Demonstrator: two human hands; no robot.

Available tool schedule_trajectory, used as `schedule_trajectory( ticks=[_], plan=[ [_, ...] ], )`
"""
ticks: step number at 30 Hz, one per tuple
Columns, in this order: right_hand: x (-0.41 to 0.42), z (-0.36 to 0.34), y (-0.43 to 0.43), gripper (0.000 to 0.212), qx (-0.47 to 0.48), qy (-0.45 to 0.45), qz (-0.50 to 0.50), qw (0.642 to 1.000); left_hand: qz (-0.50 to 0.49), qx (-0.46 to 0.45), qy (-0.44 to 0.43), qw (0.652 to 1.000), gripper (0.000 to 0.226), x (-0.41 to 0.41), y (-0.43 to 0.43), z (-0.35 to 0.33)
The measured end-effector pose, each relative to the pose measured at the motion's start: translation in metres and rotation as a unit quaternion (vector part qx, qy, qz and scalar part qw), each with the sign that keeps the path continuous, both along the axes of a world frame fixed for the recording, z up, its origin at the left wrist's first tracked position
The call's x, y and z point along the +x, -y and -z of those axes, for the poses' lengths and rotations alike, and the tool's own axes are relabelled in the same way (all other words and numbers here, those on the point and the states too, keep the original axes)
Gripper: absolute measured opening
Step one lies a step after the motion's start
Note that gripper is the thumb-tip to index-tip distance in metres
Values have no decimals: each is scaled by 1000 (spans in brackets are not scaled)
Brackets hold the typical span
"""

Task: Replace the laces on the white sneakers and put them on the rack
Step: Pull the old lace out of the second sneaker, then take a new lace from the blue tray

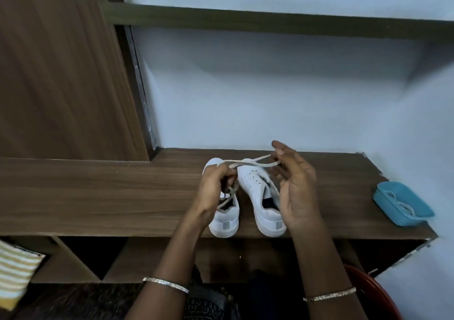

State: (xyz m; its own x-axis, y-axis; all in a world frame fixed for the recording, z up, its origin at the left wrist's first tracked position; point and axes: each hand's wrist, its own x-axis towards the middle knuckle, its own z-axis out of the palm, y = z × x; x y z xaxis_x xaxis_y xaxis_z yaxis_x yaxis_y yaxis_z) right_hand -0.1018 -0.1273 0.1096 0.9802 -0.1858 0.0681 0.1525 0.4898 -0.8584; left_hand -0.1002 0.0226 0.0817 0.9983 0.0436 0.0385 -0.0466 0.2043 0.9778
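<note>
- At the desk's (122,197) front edge, the white sneakers (255,184) stand heels toward you; a hard tug could drag one off.
- Just above, your left hand (218,179) grips the lace (248,163) in curled fingers, over the left shoe.
- Beyond, your right hand (297,187), mostly spread, seems to pinch the lace's far end; a loose pinch drops it.

The tabletop (98,192) is matt wood-grain laminate; the sneakers (255,181) smooth, leather-like; the lace (245,160) flat woven cloth; the tray (390,192) smooth plastic; the bangles (167,283) shiny metal.
</note>
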Motion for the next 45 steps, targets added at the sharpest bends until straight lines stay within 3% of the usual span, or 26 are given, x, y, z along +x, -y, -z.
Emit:
schedule_trajectory(
  ticks=[3,7,11,16,20,23,29,37,41,45],
  plan=[
    [-16,14,5,17,0,-66,14,998,31,-194,-41,980,28,-11,24,-19],
    [-43,25,34,31,-3,-147,-58,987,68,-236,-118,962,67,-25,79,-37],
    [-68,37,77,49,11,-170,-93,981,71,-176,-151,970,50,-29,145,-40],
    [-80,53,147,34,-32,-221,59,973,96,-115,-159,976,45,-21,210,-13],
    [-75,59,196,24,59,-216,161,961,131,-114,-224,959,42,-28,258,11],
    [-66,68,221,20,115,-237,230,937,166,-98,-268,944,28,-30,291,38],
    [-42,115,264,8,197,-293,319,880,190,-69,-344,917,24,-16,336,97],
    [-28,193,288,9,119,-414,324,842,314,74,-381,867,25,-3,353,178],
    [-27,244,296,18,4,-483,284,828,373,161,-378,832,21,0,348,200],
    [-26,304,315,31,-110,-523,248,808,363,249,-359,823,46,7,335,208]
  ],
)
